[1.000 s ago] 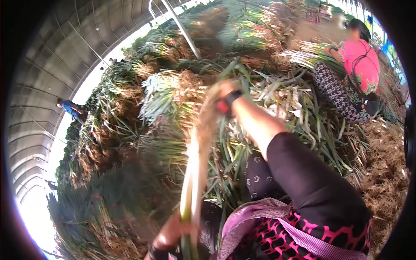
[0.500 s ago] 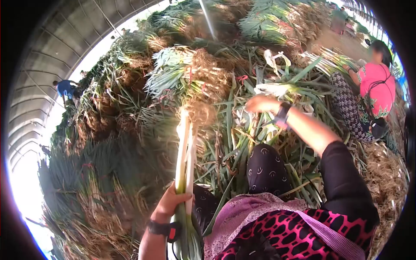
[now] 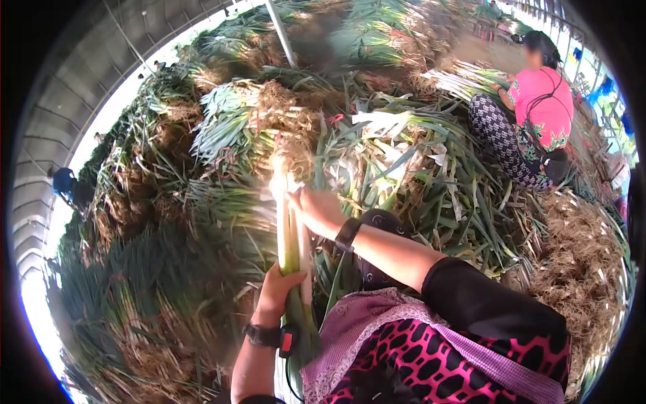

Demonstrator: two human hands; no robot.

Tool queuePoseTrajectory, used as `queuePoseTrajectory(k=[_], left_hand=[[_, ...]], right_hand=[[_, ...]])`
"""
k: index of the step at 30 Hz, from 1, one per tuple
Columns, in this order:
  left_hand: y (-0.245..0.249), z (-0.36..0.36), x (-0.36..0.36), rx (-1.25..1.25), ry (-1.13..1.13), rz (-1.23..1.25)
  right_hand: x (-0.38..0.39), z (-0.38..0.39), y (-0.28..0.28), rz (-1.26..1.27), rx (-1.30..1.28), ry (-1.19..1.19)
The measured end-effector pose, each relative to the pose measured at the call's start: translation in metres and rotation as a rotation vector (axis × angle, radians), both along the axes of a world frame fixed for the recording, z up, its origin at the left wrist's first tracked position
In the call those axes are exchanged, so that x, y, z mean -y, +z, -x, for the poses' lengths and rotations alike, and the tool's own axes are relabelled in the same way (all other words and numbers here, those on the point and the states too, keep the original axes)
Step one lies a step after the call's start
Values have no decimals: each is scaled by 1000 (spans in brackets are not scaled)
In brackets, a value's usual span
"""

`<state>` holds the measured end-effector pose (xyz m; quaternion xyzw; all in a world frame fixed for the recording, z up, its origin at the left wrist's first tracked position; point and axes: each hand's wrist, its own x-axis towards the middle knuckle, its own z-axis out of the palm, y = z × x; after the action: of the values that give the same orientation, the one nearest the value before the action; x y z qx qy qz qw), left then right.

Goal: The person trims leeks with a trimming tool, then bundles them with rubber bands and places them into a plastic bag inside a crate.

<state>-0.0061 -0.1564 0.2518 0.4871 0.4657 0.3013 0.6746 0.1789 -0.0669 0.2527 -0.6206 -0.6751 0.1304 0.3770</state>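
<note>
A few long green onions (image 3: 288, 236) stand roughly upright in front of me, with white stalks, a tuft of roots on top and green leaves hanging down. My left hand (image 3: 279, 286) is wrapped round them low on the stalks, a dark band on its wrist. High on the stalks, just under the roots, my right hand (image 3: 315, 210) touches them with curled fingers; whether it grips a piece is too small to tell. Beyond is a stacked bundle of onions (image 3: 235, 121).
A heap of loose leaves (image 3: 431, 182) spreads to the right of my knee. A person in a pink top (image 3: 548, 104) squats at the upper right. Piled root clumps (image 3: 579, 256) lie at the right, dark green bundles (image 3: 148, 289) at the left. Another person (image 3: 64, 183) is far left.
My right hand has come left and down from over the leaf heap to the onion stalks. My left hand still holds them. The view has turned slightly to the right.
</note>
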Motion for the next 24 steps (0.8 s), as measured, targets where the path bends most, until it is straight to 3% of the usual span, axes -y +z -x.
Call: queuePoseTrajectory(k=[3, 5, 7, 9, 10, 11, 14, 15, 17, 20, 23, 24], left_hand=[[0, 3, 3, 1, -2, 19], [0, 8, 7, 17, -36, 47], [4, 10, 13, 32, -64, 29], [6, 13, 13, 34, -73, 45], [7, 13, 13, 37, -75, 52], [6, 13, 12, 25, -72, 44], [4, 10, 10, -6, -69, 23], [9, 9, 13, -12, -66, 20], [20, 10, 16, -21, -74, 36], [31, 32, 11, -8, -120, 82], [45, 55, 7, -36, -157, 107], [55, 60, 11, -55, -153, 80]], right_hand=[[-13, -24, -11, -194, 128, -45], [-31, -54, -10, -138, 124, -196], [-68, -92, -31, -252, 355, -391], [-63, -110, -14, 78, -725, -184], [-42, -99, 8, 69, -759, -2], [-46, -100, 4, 297, -348, 178], [9, -40, 0, 340, -672, 316], [31, -23, 19, 270, -938, 320], [20, -28, 0, 342, -787, 390], [10, -29, -20, 304, -941, 460], [2, -55, -9, 274, -823, 433], [-7, -66, -4, 123, -749, 224]])
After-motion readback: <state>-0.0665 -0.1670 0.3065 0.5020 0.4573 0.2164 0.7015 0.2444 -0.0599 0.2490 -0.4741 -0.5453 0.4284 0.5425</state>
